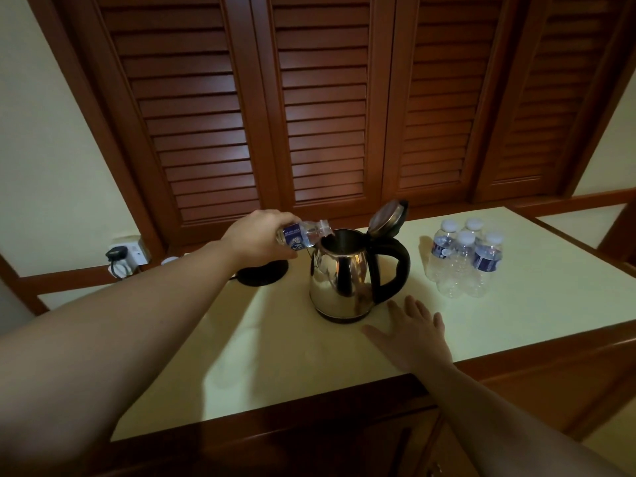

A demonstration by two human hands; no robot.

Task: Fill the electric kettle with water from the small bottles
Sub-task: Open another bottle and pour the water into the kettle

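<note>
While the left hand point(256, 235) fingers grip the tipped bottle point(304, 234) over the kettle point(344, 277), right hand point(413, 333) fingers lie spread.

view: we see only one, head-worn | faces: forward and down, over countertop point(275, 339) toward louvered doors point(323, 108) | range: arm's reach

Bare counter point(268, 356) before kettle point(347, 277)
</note>
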